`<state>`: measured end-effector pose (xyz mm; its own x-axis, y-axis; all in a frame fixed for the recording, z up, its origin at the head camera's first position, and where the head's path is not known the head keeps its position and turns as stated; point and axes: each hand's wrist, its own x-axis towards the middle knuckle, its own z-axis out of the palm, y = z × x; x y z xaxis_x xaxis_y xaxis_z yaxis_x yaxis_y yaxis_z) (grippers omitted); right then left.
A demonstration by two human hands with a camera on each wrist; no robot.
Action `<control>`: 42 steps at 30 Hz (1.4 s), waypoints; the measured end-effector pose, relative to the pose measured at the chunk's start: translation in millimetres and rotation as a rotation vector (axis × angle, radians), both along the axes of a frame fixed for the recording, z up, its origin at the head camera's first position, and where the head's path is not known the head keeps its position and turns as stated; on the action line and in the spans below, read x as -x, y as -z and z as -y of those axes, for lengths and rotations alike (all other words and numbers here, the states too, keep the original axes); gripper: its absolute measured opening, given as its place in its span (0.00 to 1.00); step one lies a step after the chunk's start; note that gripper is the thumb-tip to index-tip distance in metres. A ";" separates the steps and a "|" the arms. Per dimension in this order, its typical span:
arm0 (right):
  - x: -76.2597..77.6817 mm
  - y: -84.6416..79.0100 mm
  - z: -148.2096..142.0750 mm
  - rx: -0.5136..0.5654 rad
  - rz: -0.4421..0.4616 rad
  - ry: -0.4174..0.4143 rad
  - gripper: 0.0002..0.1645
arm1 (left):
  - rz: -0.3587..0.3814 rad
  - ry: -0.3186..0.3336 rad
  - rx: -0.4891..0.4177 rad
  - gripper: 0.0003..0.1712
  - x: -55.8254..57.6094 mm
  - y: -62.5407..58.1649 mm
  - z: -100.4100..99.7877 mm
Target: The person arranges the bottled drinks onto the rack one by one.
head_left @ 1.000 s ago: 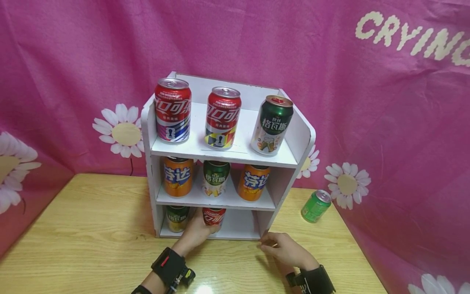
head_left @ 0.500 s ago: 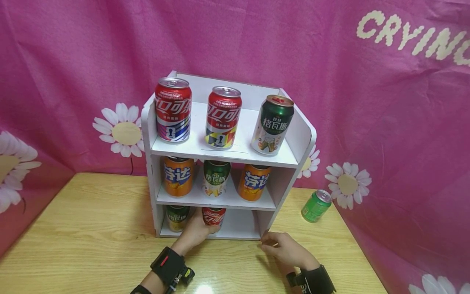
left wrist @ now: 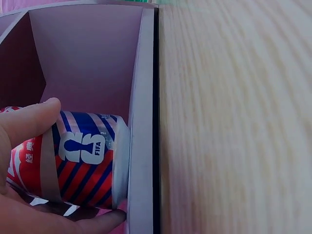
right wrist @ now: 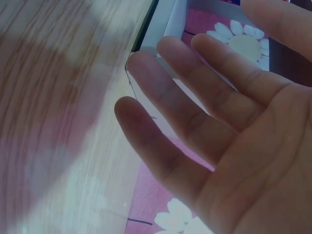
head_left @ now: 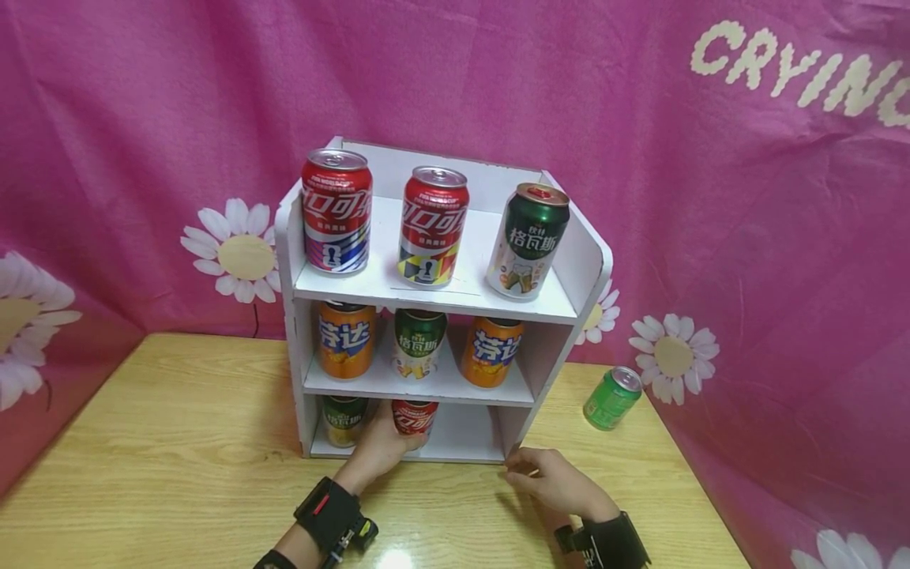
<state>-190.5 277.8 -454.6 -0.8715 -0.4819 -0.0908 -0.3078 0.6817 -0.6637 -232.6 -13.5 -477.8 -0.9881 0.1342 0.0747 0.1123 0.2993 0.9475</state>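
My left hand grips a red cola can standing at the middle of the lowest level of a white three-tier shelf. In the left wrist view, thumb and fingers lie on opposite sides of the can, its base at the shelf floor. A green kvass can stands just left of that hand. At the shelf's lower right corner is my right hand, fingertips right by the side panel. The right wrist view shows its palm with nothing in it and the fingers extended.
Two red cola cans and a green kvass can stand on top. Below them, two orange soda cans flank another kvass can. A light green can stands on the wooden table, before a pink curtain.
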 end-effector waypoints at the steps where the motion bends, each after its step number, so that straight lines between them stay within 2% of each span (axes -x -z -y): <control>1: -0.1 0.0 -0.1 0.001 -0.002 0.000 0.14 | -0.005 0.006 0.000 0.50 -0.2 -0.2 -0.1; 7: -0.4 -0.9 -0.3 0.005 -0.008 0.006 0.15 | -0.055 0.015 0.012 0.50 -4.0 -5.3 1.2; 13: 0.5 -3.6 0.9 0.003 0.003 0.015 0.14 | -0.073 0.020 0.028 0.48 -12.4 -8.3 4.1; 16: 0.3 -4.9 1.3 0.006 0.013 0.018 0.14 | -0.055 0.037 0.041 0.50 -19.4 -9.8 6.7; 18: 0.2 -5.4 1.4 0.009 0.019 0.020 0.13 | -0.016 0.043 0.069 0.51 -25.0 -10.9 9.1; 22: 0.2 -5.6 1.0 0.008 0.023 0.022 0.13 | 0.053 0.069 0.182 0.49 -36.2 -12.1 19.5; 24: 0.1 -5.6 0.1 -0.001 0.010 0.022 0.14 | 0.051 0.119 0.254 0.45 -42.7 -15.7 27.4; 27: -0.3 -6.2 -2.2 -0.011 -0.012 0.023 0.14 | 0.003 0.246 0.351 0.37 -50.9 -25.7 42.9; 29: -0.6 -6.5 -4.1 -0.014 -0.021 0.027 0.15 | -0.019 0.346 0.386 0.31 -53.9 -35.1 55.7; 32: -0.7 -6.6 -7.7 -0.015 -0.025 0.029 0.15 | -0.023 0.436 0.430 0.24 -55.3 -50.3 75.8; 35: 0.1 -5.6 -13.3 -0.030 -0.036 0.038 0.17 | -0.025 0.481 0.484 0.18 -55.0 -63.4 95.5; 38: 1.8 -4.1 -20.4 -0.036 -0.053 0.055 0.19 | -0.081 0.501 0.510 0.13 -52.9 -71.5 113.4; 42: 3.9 -3.0 -29.7 -0.031 -0.056 0.105 0.20 | -0.140 0.458 0.515 0.13 -49.2 -78.2 136.2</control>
<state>-194.5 307.5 -451.5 -0.9211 -0.3857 -0.0540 -0.2699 0.7323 -0.6252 -183.5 -149.6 -399.6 -0.8097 0.5868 0.0126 0.4448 0.5994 0.6655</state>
